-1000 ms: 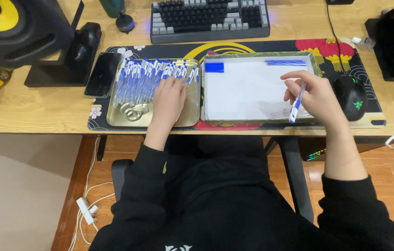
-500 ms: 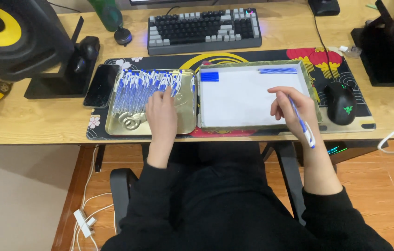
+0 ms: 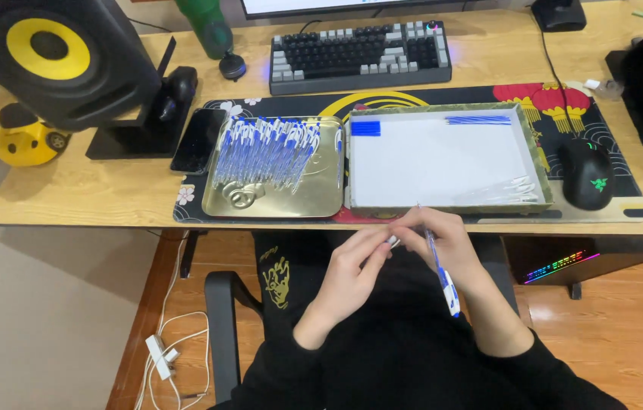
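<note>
Monitor screen (image 3: 352, 6): thin bright strip at 12 o'clock, top edge, mostly cut off. Phone (image 3: 198, 140): black rectangle, screen dark, at 10 o'clock, just left of gold tray (image 3: 260, 205). No pkgs, labels or signs discernible.

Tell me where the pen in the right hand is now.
In the head view, the pen is in the right hand, below the desk edge in front of the white tray, beside the left hand.

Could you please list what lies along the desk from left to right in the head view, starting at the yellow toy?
Yellow toy → black speaker → phone → gold tray of blue pens → white-lined tray → black mouse.
</note>
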